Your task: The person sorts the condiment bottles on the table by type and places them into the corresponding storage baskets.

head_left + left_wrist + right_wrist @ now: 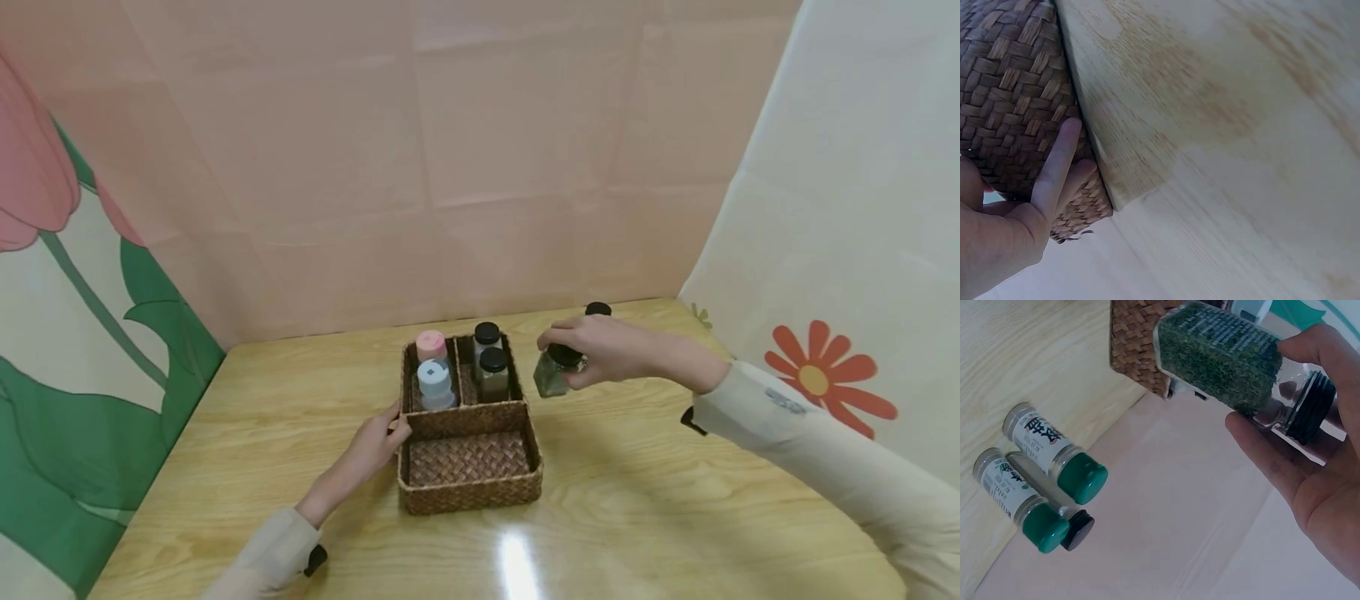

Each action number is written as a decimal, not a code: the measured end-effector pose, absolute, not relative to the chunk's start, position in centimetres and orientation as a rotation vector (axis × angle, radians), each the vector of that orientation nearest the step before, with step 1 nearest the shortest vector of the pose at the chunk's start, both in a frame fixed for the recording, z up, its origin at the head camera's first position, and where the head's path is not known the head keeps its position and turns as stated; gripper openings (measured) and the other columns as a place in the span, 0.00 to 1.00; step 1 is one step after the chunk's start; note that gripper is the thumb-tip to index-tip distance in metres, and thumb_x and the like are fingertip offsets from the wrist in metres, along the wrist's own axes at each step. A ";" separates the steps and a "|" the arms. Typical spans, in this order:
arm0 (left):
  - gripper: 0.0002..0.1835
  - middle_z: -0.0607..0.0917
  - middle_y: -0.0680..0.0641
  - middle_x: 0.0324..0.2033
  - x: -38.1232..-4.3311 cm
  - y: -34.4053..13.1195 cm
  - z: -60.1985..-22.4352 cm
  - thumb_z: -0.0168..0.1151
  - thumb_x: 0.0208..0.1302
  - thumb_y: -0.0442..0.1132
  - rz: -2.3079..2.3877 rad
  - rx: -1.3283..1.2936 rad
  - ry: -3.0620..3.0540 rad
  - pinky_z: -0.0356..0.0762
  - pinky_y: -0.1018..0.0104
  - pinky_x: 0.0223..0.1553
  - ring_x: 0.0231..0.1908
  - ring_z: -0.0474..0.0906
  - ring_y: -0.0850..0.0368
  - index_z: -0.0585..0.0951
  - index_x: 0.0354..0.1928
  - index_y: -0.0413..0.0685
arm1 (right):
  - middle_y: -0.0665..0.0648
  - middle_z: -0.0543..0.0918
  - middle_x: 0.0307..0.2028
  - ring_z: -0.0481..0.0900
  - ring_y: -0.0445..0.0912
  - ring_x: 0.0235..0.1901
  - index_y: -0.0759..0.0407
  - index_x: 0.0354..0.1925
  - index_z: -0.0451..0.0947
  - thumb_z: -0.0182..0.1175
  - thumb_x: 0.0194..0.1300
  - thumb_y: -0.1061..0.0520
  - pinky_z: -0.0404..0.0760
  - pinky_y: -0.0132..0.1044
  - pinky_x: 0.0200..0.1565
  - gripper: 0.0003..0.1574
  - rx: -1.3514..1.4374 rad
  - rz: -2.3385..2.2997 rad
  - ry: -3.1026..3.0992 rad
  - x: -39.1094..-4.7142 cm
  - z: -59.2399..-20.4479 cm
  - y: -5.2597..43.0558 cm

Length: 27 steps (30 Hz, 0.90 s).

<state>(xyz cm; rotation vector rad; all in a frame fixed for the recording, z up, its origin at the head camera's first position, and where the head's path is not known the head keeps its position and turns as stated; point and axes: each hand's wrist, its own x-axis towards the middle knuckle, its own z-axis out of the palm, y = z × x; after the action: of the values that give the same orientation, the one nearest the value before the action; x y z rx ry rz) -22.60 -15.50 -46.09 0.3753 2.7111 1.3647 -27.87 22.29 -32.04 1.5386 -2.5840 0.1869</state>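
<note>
My right hand (603,346) holds a clear spice jar (1216,359) of dried green herbs by its black-lidded neck, raised in the air just right of the woven basket (472,498). In the head view the jar hangs tilted, lid up. My left hand (375,442) grips the basket's left side, thumb at the rim and fingers against the outer wall (1016,94). A pink-lidded bottle (431,343) and a blue-lidded bottle (435,379) stand in the back left compartment. Two black-lidded jars (494,379) stand in the back right one. The wide front compartment holds nothing.
Two green-capped shaker jars (1041,440) and a black-capped jar (1079,530) stand together on the wooden table (300,392). In the head view my right hand hides most of them, except a black lid (597,308). A pink backdrop (525,167) rises behind the table.
</note>
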 end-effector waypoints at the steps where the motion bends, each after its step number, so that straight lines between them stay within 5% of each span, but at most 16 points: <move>1: 0.30 0.77 0.27 0.57 -22.6 -15.5 -46.1 0.46 0.75 0.38 1.361 0.375 2.713 0.63 0.66 0.15 0.13 0.61 0.59 0.57 0.76 0.38 | 0.54 0.82 0.48 0.81 0.42 0.36 0.58 0.55 0.77 0.70 0.56 0.55 0.80 0.41 0.36 0.28 1.538 0.182 -2.576 -27.9 -32.0 22.1; 8: 0.30 0.76 0.27 0.58 -22.6 -15.6 -46.3 0.46 0.74 0.38 1.355 0.369 2.726 0.65 0.66 0.15 0.14 0.66 0.59 0.58 0.76 0.39 | 0.54 0.81 0.48 0.81 0.44 0.37 0.57 0.56 0.77 0.70 0.57 0.53 0.79 0.40 0.35 0.28 1.516 0.157 -2.555 -27.9 -31.8 21.1; 14: 0.31 0.78 0.27 0.55 -22.6 -15.7 -46.2 0.46 0.75 0.39 1.354 0.346 2.723 0.62 0.66 0.15 0.12 0.57 0.60 0.57 0.76 0.38 | 0.55 0.80 0.51 0.80 0.45 0.37 0.57 0.58 0.76 0.68 0.59 0.53 0.79 0.41 0.36 0.29 1.509 0.174 -2.599 -28.0 -31.5 19.8; 27: 0.31 0.77 0.28 0.58 -22.8 -15.6 -46.3 0.46 0.75 0.39 1.364 0.364 2.709 0.61 0.67 0.14 0.11 0.55 0.61 0.57 0.76 0.39 | 0.53 0.75 0.50 0.71 0.39 0.27 0.57 0.58 0.75 0.67 0.61 0.53 0.71 0.34 0.28 0.27 1.532 0.231 -2.619 -28.4 -31.9 18.1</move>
<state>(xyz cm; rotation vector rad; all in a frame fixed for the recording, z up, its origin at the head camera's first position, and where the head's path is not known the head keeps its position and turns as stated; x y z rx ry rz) -22.82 -15.64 -46.31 0.3638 2.7089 1.3638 -28.37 18.11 -31.85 1.5325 -2.6189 0.2310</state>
